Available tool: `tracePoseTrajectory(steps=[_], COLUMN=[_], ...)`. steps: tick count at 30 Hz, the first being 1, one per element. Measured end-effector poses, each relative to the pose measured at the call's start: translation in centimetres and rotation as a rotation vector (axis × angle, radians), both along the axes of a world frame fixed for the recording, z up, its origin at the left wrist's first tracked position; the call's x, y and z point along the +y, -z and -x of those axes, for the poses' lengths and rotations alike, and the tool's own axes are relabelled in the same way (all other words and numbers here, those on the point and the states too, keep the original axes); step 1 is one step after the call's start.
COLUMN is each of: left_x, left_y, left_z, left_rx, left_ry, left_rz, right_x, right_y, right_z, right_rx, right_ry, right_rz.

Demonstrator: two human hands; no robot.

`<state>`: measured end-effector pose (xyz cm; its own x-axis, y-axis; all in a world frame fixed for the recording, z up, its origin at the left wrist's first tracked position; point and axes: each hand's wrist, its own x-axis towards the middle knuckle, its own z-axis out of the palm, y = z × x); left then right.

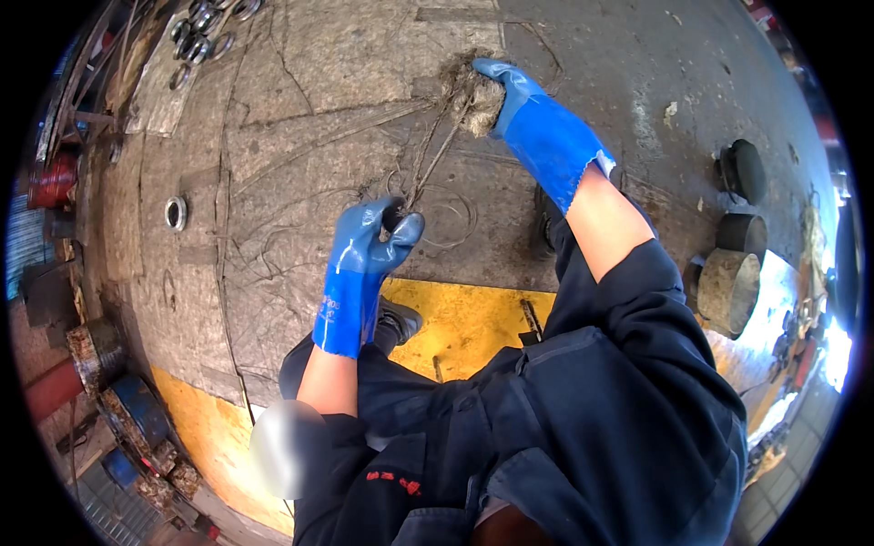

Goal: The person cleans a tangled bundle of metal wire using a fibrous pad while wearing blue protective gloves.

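Both my hands wear long blue rubber gloves. My left hand is closed, thumb and fingers pinching the near end of some thin, twine-like strands. These strands run up and to the right to a frayed, dirty tan-grey fibre bundle. Over the right side of that bundle lies my right hand, its fingers curled round it and partly hidden. Loose loops of thin strand lie on the floor sheet beside my left hand.
Worn brown sheeting covers the floor, with a yellow strip at my feet. Several metal rings lie far left; a single ring is nearer. Round blocks stand at right, rusty machine parts at lower left.
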<state>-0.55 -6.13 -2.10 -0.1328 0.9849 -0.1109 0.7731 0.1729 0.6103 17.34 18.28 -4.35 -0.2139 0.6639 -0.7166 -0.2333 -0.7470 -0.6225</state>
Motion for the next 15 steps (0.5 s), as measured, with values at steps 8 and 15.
tracePoseTrajectory(steps=[8, 15], left_x=[-2.4, -2.0], left_y=[0.2, -0.9], left_z=[1.7, 4.6], left_rx=[-0.414, -1.111], left_ry=[-0.116, -0.655], left_rz=[-0.089, -0.195], right_x=[-1.4, -0.7], right_y=[2.3, 4.4], right_z=[-2.7, -5.3], right_rx=[-0.147, 0.112], right_ry=[-0.164, 0.018], right_rz=[-0.213, -0.116])
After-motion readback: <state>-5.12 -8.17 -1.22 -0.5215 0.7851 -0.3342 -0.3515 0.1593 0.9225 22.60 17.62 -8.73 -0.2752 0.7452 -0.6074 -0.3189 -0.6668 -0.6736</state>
